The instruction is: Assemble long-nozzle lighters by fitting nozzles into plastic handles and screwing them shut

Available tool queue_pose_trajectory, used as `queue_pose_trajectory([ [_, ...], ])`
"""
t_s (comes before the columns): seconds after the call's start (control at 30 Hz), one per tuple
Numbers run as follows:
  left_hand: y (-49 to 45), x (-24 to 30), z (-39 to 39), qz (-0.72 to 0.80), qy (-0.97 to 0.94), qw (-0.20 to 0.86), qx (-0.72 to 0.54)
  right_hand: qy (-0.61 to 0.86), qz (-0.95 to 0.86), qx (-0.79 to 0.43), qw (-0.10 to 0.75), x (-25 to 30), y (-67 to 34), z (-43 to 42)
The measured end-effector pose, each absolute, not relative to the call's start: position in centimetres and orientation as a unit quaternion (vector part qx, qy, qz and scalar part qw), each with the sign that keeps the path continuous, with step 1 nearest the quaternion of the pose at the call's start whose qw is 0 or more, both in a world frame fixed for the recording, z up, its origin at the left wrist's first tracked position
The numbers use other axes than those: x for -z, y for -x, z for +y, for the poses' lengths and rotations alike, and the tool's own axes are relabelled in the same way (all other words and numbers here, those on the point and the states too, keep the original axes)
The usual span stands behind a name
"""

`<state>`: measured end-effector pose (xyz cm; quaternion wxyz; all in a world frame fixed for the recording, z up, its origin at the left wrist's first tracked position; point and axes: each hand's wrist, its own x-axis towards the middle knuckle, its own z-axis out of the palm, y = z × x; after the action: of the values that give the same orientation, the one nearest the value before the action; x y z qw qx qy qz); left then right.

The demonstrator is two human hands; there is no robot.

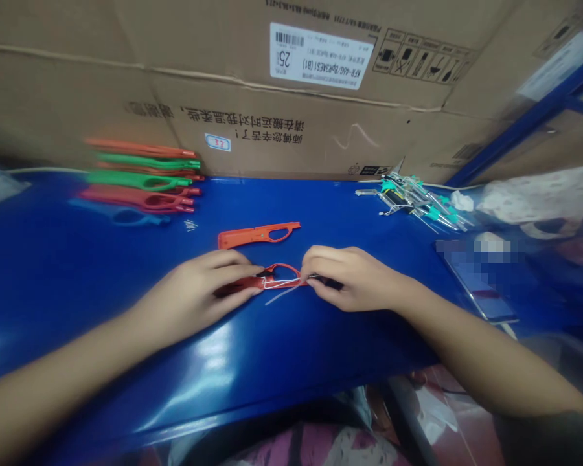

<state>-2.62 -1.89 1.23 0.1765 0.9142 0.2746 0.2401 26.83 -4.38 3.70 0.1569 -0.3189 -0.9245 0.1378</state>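
Observation:
An orange plastic shell half (255,283) with an oval loop lies low over the blue table, partly covered by my fingers. My left hand (208,285) grips its wide end between thumb and fingers. At the narrow end, my right hand (342,275) is closed in a pinch, touching the shell and a white string (282,283). The string runs along the shell, and a loose tail hangs off toward me. What else sits under the right fingertips is hidden. Just beyond lies a second orange shell half (257,235), its inner side up.
A stack of orange, green, red and blue shells (140,181) lies at the back left, near small pins (190,225). Thin rods with teal parts (418,200) are piled back right. A phone (476,281) rests at right. A cardboard box (223,77) walls the table's (102,259) back.

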Motion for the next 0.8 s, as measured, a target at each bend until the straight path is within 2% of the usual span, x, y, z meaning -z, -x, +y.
queue_pose_trajectory([
  [0.33,2.48,-0.95,-1.91,0.27,-0.911,0.171,-0.261,0.324,-0.926,-0.12,0.153,-3.91,-27.0,-4.55],
  [0.57,2.3,-1.07,-2.05,0.274,-0.909,0.171,-0.264,0.332,-0.911,-0.099,0.224,-3.65,-26.74,-4.4],
  [0.8,2.34,-1.18,-2.18,0.287,-0.909,0.156,-0.26,0.342,-0.912,-0.079,0.213,-3.62,-26.88,-4.25],
])
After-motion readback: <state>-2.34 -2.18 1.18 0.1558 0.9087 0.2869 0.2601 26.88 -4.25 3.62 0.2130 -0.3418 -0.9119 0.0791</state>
